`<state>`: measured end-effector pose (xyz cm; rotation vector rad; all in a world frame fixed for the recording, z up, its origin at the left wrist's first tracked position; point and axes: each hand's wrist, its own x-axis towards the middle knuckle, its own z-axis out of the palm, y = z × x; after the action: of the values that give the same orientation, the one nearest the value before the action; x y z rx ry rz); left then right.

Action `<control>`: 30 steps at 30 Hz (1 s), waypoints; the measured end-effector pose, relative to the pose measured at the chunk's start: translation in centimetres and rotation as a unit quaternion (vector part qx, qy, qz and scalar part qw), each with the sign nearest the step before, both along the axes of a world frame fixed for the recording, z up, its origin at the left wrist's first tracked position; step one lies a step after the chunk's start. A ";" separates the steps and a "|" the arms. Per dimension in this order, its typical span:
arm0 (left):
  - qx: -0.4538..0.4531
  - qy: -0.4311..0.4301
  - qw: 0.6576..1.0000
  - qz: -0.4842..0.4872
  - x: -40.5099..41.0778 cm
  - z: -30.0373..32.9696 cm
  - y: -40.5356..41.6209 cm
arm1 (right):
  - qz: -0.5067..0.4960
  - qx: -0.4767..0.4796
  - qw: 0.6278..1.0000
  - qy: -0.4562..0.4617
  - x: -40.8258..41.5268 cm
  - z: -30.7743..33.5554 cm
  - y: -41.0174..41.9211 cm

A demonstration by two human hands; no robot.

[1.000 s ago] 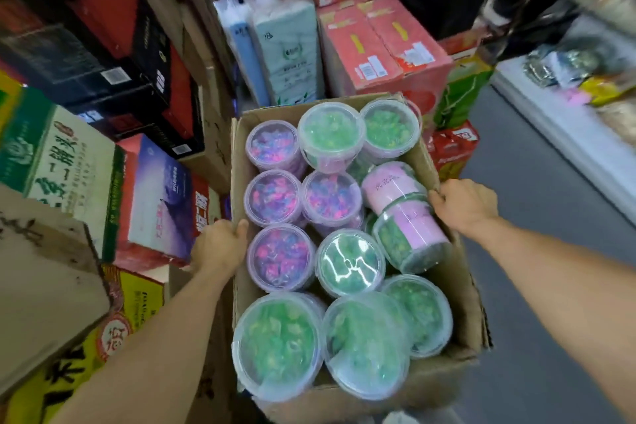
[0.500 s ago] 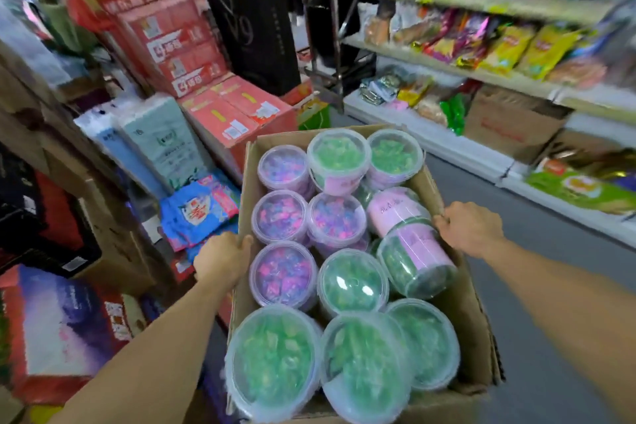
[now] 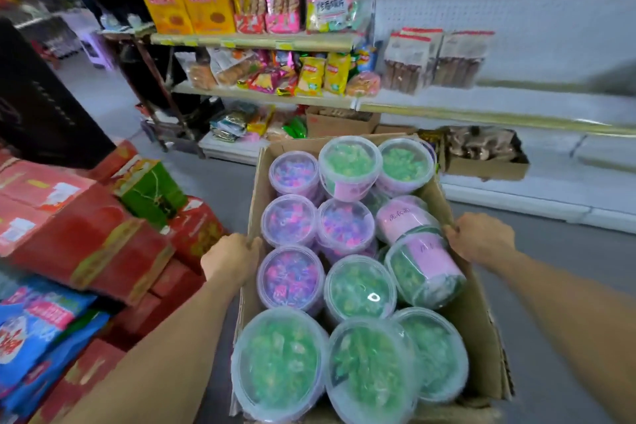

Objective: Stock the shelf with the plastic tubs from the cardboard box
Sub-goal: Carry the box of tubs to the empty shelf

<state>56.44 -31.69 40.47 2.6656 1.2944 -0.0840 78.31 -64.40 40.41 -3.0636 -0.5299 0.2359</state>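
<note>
1. Compared with half a second ago, our view has turned to the right: the store shelf (image 3: 499,107) now fills the far side, and the red cartons (image 3: 86,241) have slid to the near left.
2. We still carry the cardboard box (image 3: 481,330) in front of us, and it sits in the same place between our arms as before.
3. Our left hand (image 3: 231,260) grips the left wall of the box, with the fingers curled over its top edge.
4. Our right hand (image 3: 480,238) grips the right wall in the same way, fingers curled over the rim.
5. The plastic tubs (image 3: 359,287) are all inside the box, packed close together and touching each other.
6. The tubs with green content lie mostly at the near end and the far right; the tubs with pink and purple content stand along the left side.
7. One tub with a pink label (image 3: 425,272) lies tilted on its side by the right wall, just beside our right hand.
8. On the far shelf we see snack bags (image 3: 206,4) on the left; the white part on the right holds a few packets (image 3: 433,59).
9. A second open carton (image 3: 485,155) sits on the lowest shelf board behind our box.
</note>
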 end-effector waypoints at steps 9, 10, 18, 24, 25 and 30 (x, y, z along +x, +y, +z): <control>-0.018 0.024 0.986 -0.166 20.2 -0.2 -14.9 | -0.156 0.002 0.988 -0.010 9.5 -0.1 -20.0; -0.021 0.019 0.982 -0.185 22.4 -0.1 -16.6 | -0.175 0.002 0.985 -0.009 10.2 -0.2 -22.2; 0.005 -0.008 0.927 -0.375 40.2 -0.1 -30.7 | -0.327 0.017 0.945 -0.004 15.2 0.7 -37.6; 0.012 0.008 0.887 -0.461 53.9 -0.4 -43.4 | -0.432 0.008 0.902 0.002 20.7 0.9 -48.3; 0.010 0.014 0.882 -0.471 55.9 -0.3 -45.6 | -0.448 0.008 0.894 0.003 21.7 1.0 -50.0; -0.007 0.007 0.847 -0.531 65.3 0.7 -56.7 | -0.520 0.015 0.854 -0.003 25.5 0.9 -58.3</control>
<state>121.76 -88.43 41.15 2.9882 -0.3219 -0.2428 103.81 -122.65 41.26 -2.8020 1.1019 0.1598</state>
